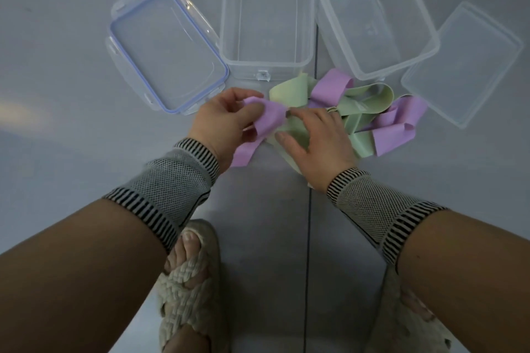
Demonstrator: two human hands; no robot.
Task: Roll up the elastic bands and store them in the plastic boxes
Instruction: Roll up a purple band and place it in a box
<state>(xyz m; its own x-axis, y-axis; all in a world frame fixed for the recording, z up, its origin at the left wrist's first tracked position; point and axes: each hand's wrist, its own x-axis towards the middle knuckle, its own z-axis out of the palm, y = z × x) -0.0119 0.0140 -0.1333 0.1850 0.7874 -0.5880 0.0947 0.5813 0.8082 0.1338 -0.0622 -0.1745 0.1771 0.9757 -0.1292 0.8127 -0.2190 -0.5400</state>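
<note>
A heap of purple and pale green elastic bands (370, 106) lies on the grey floor in front of two clear plastic boxes. My left hand (226, 120) pinches the end of one purple band (269, 119), whose tail hangs down toward my wrist. My right hand (315, 140) rests on the green bands, its fingertips touching the same purple band's edge. The left box (229, 37) and the right box (424, 37) stand open with nothing inside.
A lid with a blue seal and side clips (163, 49) lies left of the boxes. A plain clear lid (461, 63) lies at the right. My feet in woven sandals (186, 281) are below my arms. A floor seam (309, 238) runs down the middle.
</note>
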